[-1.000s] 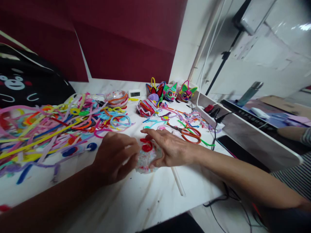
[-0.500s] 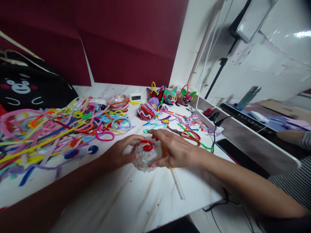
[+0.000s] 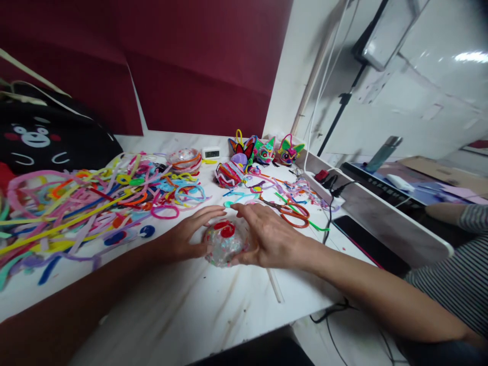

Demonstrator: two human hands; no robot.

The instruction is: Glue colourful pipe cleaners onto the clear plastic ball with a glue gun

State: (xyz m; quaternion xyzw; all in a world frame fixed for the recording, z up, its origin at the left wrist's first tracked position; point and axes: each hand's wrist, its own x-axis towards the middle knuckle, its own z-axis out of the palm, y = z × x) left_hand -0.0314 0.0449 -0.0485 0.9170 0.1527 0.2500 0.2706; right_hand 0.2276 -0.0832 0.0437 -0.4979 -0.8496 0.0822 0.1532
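A clear rounded plastic dome with colourful specks [image 3: 224, 249] stands on the white table in front of me, a red fuzzy spiral [image 3: 224, 229] on its top. My left hand [image 3: 190, 234] curls around its left side, fingertips at the upper rim and thumb low. From the right, my right hand [image 3: 265, 236] grips the dome with its thumb near the front and fingers behind the top. Orange-handled scissors [image 3: 295, 213] lie just beyond my right hand. A clear stick [image 3: 275, 287] shows nearer to me, its upper end hidden by that hand.
On the left spreads a heap of coloured pipe cleaners [image 3: 84, 208]. Behind are a wrapped bowl [image 3: 185, 160], a striped ball [image 3: 229, 174], a small clock [image 3: 211, 153] and decorated animal heads [image 3: 266, 151]. A phone [image 3: 369, 244] lies right, beside a low partition [image 3: 396, 216]; a person in striped sleeves sits beyond.
The view has shifted slightly, so things on the right appear further left. Both hands stay around the dome, which shows little movement on the table.
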